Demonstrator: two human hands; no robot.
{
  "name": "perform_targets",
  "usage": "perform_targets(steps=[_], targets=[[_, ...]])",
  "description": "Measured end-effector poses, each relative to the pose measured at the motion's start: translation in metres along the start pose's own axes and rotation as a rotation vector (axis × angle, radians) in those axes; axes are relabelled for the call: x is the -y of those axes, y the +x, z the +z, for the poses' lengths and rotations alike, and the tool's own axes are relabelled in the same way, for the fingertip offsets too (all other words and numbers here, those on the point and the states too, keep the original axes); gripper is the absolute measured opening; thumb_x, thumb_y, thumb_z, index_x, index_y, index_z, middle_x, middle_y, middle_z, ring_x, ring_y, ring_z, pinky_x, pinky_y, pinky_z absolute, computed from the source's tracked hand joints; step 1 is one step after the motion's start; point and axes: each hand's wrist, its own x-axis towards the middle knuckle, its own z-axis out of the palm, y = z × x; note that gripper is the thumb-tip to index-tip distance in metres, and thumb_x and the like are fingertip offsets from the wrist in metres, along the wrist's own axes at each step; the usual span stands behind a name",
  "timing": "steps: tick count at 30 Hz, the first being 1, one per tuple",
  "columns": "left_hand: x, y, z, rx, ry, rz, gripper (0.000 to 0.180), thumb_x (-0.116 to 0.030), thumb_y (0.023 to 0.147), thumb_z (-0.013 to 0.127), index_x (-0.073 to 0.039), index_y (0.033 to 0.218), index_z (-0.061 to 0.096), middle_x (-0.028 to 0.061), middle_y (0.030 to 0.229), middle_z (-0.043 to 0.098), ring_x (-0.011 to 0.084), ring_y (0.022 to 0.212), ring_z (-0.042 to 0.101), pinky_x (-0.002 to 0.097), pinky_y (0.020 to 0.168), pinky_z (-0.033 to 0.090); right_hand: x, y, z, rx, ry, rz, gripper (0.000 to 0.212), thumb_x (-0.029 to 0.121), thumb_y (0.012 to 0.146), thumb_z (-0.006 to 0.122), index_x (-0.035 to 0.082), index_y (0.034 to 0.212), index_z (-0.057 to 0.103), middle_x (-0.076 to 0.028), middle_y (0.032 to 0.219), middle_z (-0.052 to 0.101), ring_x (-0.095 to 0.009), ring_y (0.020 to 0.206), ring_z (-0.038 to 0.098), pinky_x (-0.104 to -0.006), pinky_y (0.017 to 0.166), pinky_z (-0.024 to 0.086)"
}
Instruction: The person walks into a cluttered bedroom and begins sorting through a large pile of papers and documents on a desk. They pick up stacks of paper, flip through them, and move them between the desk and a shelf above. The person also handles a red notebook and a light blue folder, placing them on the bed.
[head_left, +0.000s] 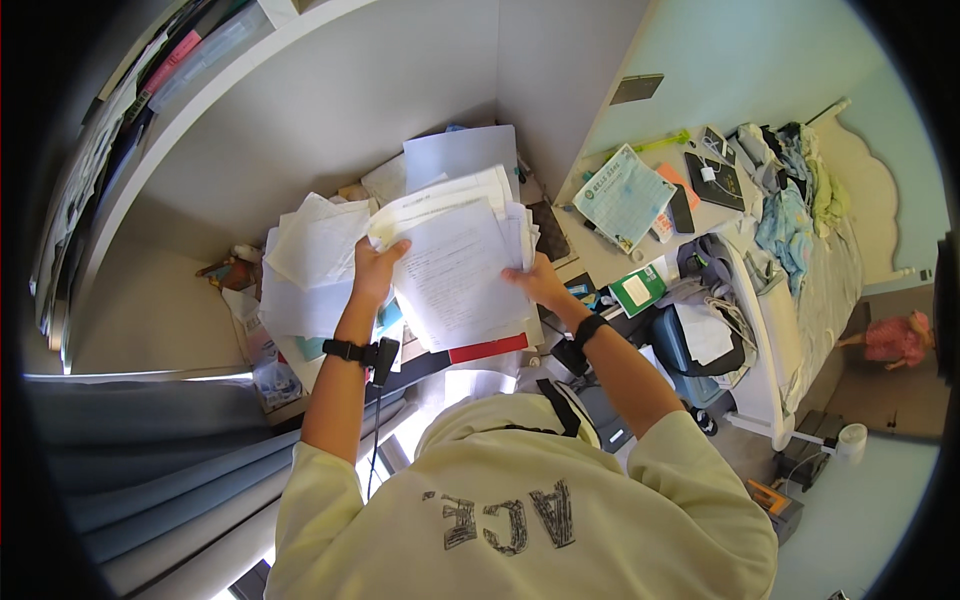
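Observation:
A thick stack of papers [455, 270] is held between my two hands over the desk, its top sheet white with lines of small writing. My left hand [378, 268] grips the stack's left edge, thumb on top. At its right edge my right hand [538, 282] has the thumb on the top sheet and the other fingers underneath, mostly hidden. Loose white sheets [318, 240] lie in a pile just left of my left hand. Behind the stack stands a pale grey-blue folder [460, 150]. Something flat and red [488, 348] shows below the stack's near edge.
On the right, a white desktop [590, 250] carries a light-blue printed sheet [625, 197], a black notebook [714, 182] and a green booklet [638, 290]. A shelf of books and files [150, 80] rises at upper left. Blue-grey curtains [160, 440] hang at lower left.

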Motion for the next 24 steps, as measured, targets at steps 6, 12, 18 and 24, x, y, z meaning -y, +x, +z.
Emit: perform_targets(steps=[6, 12, 18, 24], targets=[[-0.010, -0.011, -0.014, -0.030, 0.069, -0.032, 0.054, -0.002, 0.083, 0.064, -0.001, 0.132, 0.042, 0.0132, 0.122, 0.056, 0.0219, 0.110, 0.056, 0.0333, 0.095, 0.045, 0.012, 0.016, -0.021, -0.037, 0.101, 0.233, 0.018, 0.006, 0.083, 0.067, -0.001, 0.100, 0.067, -0.005, 0.091, 0.068, -0.013, 0.080, 0.062, -0.0301, 0.070, 0.051], [0.037, -0.085, -0.103, 0.145, 0.074, -0.145, 0.038, -0.011, 0.090, 0.055, -0.003, 0.126, 0.050, 0.0140, 0.127, 0.056, 0.0217, 0.113, 0.055, 0.0329, 0.092, 0.043, -0.027, 0.028, -0.020, 0.040, 0.059, 0.418, 0.030, 0.007, 0.082, 0.066, -0.003, 0.110, 0.063, -0.010, 0.097, 0.069, -0.021, 0.083, 0.066, -0.0354, 0.076, 0.052], [0.052, -0.148, -0.142, 0.082, -0.013, -0.199, 0.031, -0.013, 0.091, 0.056, -0.002, 0.120, 0.053, 0.0146, 0.116, 0.062, 0.0229, 0.107, 0.060, 0.0322, 0.091, 0.045, -0.038, 0.011, -0.022, -0.167, -0.791, 0.235, 0.046, 0.025, 0.075, 0.071, 0.001, 0.113, 0.060, -0.013, 0.090, 0.070, -0.031, 0.084, 0.067, -0.0387, 0.076, 0.051], [0.087, -0.176, -0.150, 0.025, 0.076, -0.129, 0.020, -0.001, 0.092, 0.051, -0.001, 0.112, 0.054, 0.0122, 0.106, 0.064, 0.0187, 0.100, 0.062, 0.0283, 0.086, 0.048, -0.033, -0.078, -0.048, -0.237, -0.853, 0.164, 0.037, 0.024, 0.078, 0.067, 0.001, 0.107, 0.064, -0.014, 0.085, 0.069, -0.027, 0.080, 0.068, -0.0357, 0.073, 0.052]])
